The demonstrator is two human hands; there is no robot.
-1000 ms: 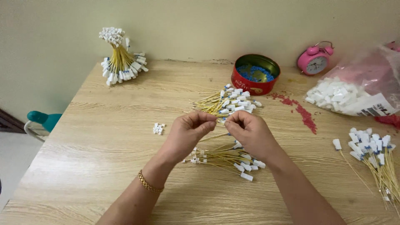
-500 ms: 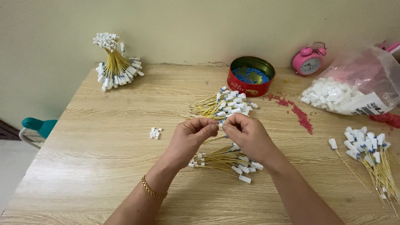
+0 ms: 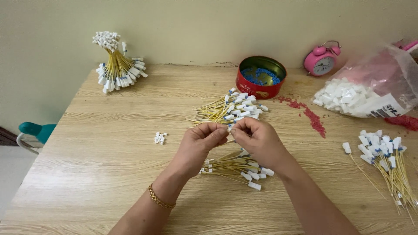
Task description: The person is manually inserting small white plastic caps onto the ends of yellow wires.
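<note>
Pinching one small connector (image 3: 229, 129), both hands' fingers (image 3: 217, 130) hover above four wire bundles (image 3: 235, 166).

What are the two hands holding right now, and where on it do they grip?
Left hand and right hand pinch one thin yellow wire between fingertips, at its white end piece.

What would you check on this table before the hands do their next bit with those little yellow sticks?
1. Both hands meet on one piece: left hand and right hand pinch fingertips together; ok.
2. What is pinched: too small to tell; cannot tell.
3. Loose pile of yellow sticks with white caps just beyond the hands; ok.
4. Round red tin of blue bits upright, open; ok.
5. Small cluster of white caps lies left of the hands; ok.
6. Red crumbs spilled on the pale wooden table; not ok.
</note>
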